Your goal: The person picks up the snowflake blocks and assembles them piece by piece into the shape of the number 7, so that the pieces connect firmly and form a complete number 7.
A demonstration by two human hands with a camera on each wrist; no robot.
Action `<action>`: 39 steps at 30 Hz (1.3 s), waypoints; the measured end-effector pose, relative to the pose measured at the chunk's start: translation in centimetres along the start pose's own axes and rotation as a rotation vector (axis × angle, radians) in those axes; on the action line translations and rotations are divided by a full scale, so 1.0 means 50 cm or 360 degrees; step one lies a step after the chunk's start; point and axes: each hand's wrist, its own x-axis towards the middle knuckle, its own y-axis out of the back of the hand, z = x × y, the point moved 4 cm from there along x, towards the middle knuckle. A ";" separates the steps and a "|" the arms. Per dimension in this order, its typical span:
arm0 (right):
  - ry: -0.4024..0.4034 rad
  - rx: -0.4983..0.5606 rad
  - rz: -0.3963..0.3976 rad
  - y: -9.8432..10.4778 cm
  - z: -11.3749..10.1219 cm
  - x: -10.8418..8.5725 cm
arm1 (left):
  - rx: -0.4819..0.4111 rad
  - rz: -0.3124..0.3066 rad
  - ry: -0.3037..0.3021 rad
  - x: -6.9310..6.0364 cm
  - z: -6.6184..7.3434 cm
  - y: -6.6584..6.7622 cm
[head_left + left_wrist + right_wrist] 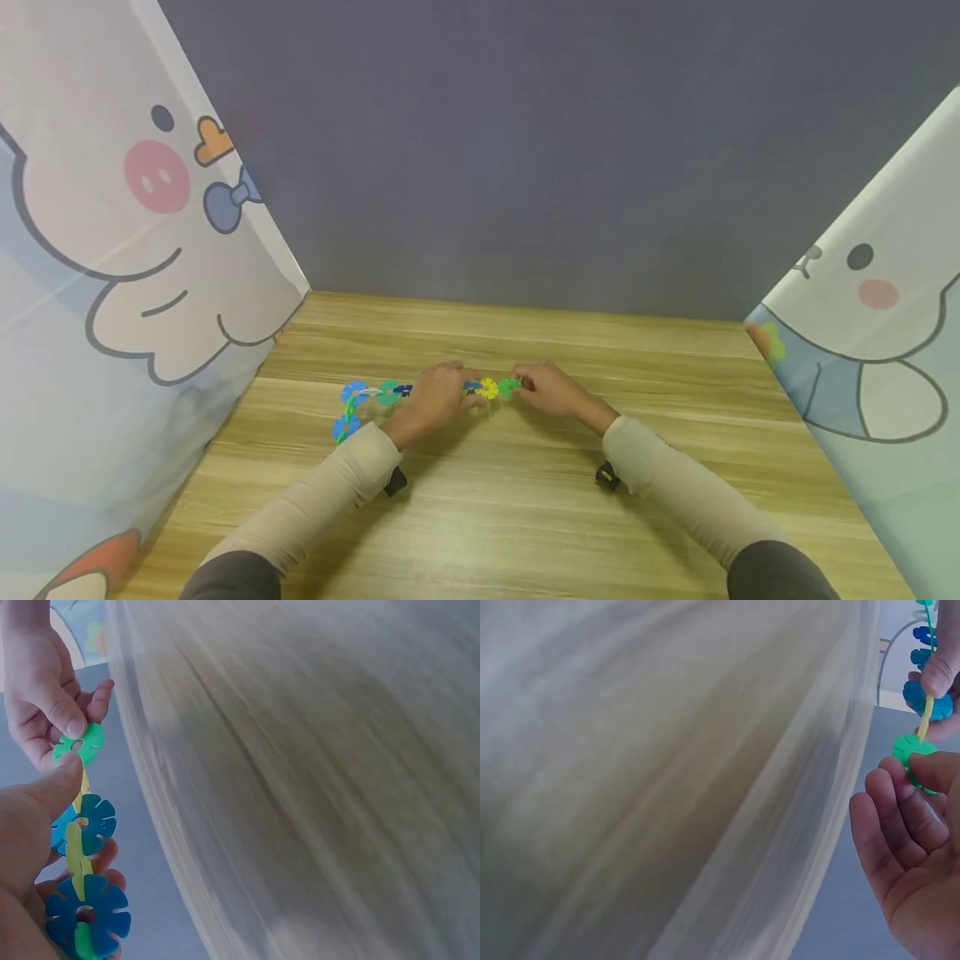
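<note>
A chain of interlocking plastic flower discs runs between both hands in the head view. My left hand [437,395] grips the chain near its right part, with blue discs [88,911] and a yellow disc [489,388] beside its thumb and fingers. At the chain's right end my right hand [553,390] pinches a green disc [913,750] between thumb and fingers. That green disc touches the yellow one, which stands edge-on in the right wrist view. Left of my left hand, the chain continues with a teal disc [389,392] and a light blue disc [355,392]. My left hand hides its middle.
Around the chain spreads a wood-grain tabletop [510,517]. From the corner, the chain bends toward me through another blue disc [346,428], partly behind my left sleeve [330,492]. A grey panel [510,150] stands behind, with cartoon-printed sheets at both sides.
</note>
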 end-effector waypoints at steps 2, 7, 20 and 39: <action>0.0006 -0.0012 0.0011 -0.002 -0.001 -0.001 | -0.0008 0.0002 -0.0012 0.001 0.000 -0.002; 0.0028 -0.0065 0.0075 -0.005 -0.002 -0.001 | -0.0031 0.0011 -0.0031 0.003 0.003 -0.002; 0.0158 -0.0240 0.0140 -0.008 -0.020 -0.003 | -0.0031 0.0066 -0.0051 0.007 0.005 0.000; 0.0127 -0.0072 0.0209 -0.014 -0.019 -0.011 | -0.0017 0.0065 -0.0129 0.017 0.008 0.002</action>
